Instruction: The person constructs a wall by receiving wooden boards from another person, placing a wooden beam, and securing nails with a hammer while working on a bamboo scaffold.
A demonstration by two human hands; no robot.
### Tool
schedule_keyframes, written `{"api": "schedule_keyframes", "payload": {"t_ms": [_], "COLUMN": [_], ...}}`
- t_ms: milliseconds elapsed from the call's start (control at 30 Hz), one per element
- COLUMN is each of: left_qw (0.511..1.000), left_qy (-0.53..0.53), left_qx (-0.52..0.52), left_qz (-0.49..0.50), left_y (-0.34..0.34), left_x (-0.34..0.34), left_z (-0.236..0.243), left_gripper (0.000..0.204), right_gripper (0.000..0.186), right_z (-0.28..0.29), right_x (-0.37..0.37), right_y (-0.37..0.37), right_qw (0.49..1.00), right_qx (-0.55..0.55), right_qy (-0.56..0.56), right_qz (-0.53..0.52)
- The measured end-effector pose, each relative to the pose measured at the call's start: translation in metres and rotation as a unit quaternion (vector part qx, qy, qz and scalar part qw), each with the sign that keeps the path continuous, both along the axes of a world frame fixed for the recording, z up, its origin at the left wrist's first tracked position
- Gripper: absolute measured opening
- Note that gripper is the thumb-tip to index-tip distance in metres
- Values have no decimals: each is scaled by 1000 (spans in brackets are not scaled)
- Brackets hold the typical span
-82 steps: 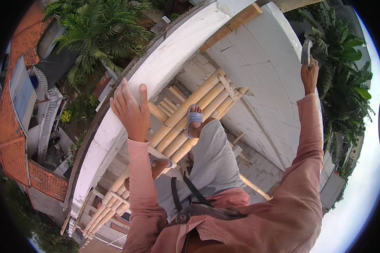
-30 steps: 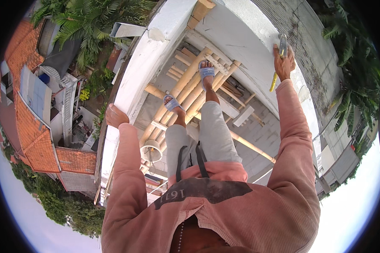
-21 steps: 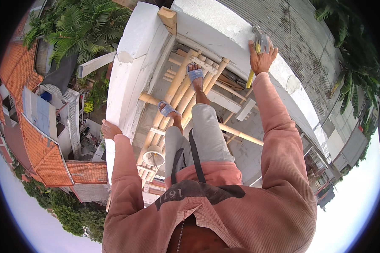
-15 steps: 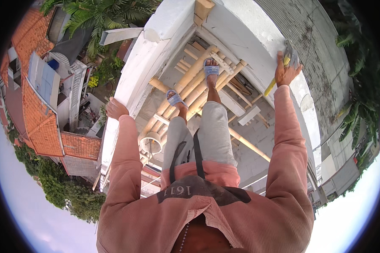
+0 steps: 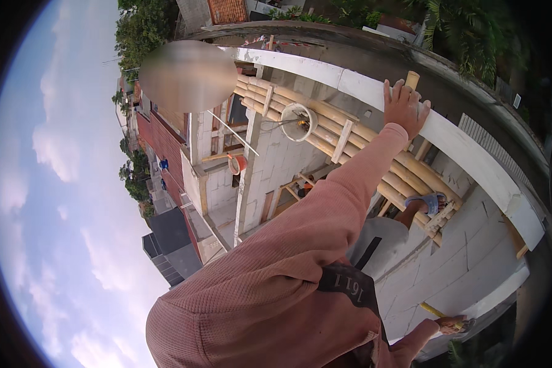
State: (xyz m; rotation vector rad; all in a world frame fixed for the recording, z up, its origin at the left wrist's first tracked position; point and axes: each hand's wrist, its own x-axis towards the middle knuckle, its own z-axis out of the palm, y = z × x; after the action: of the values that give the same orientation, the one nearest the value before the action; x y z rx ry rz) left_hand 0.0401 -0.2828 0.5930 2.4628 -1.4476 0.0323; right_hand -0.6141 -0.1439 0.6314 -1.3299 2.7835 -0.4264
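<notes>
My left hand [image 5: 406,109] lies over the top of a white wall [image 5: 466,142], its fingers spread and hooked over the far side. A bamboo pole end [image 5: 413,80] juts up just beyond its fingertips. Low at the right, my right hand [image 5: 451,324] is closed around a yellow-handled tool [image 5: 433,310]. Its grey metal head is mostly hidden, so I cannot tell its kind. That hand is at another stretch of white wall top [image 5: 500,294].
Bamboo poles [image 5: 386,161] form a platform under my sandalled foot [image 5: 428,203]. A white bucket [image 5: 299,121] sits on them, and an orange bucket [image 5: 237,164] is farther off. Block walls [image 5: 273,175] drop below. A wooden piece [image 5: 516,236] sticks out near the wall corner.
My view has swung to the left, bringing rooftops, sky and the white bucket's surroundings into sight. My left hand remains on the wall top; my right hand still has the yellow-handled tool.
</notes>
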Motion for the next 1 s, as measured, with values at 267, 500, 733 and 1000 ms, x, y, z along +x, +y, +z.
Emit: {"api": "schedule_keyframes", "payload": {"t_ms": [267,500,733,1000], "left_qw": [999,970,979,969], "left_qy": [-13,-170,-107,-163], "left_qx": [-18,121,136,147], "left_qz": [-38,-124,-108,-115], "left_y": [-27,0,-15,-9], "left_x": [-13,31,29,32], "left_z": [-7,-24,-50,-46], "left_gripper": [32,34,43,35], "right_gripper": [66,86,87,84], "right_z": [-36,-14,1,-13], "right_x": [-66,1,16,6], "right_y": [40,-14,13,17], "right_qw": [996,991,987,985], "right_qx": [69,-42,-26,-30], "right_qy": [45,-73,-10,4], "right_qz": [-31,-104,-160,-170]}}
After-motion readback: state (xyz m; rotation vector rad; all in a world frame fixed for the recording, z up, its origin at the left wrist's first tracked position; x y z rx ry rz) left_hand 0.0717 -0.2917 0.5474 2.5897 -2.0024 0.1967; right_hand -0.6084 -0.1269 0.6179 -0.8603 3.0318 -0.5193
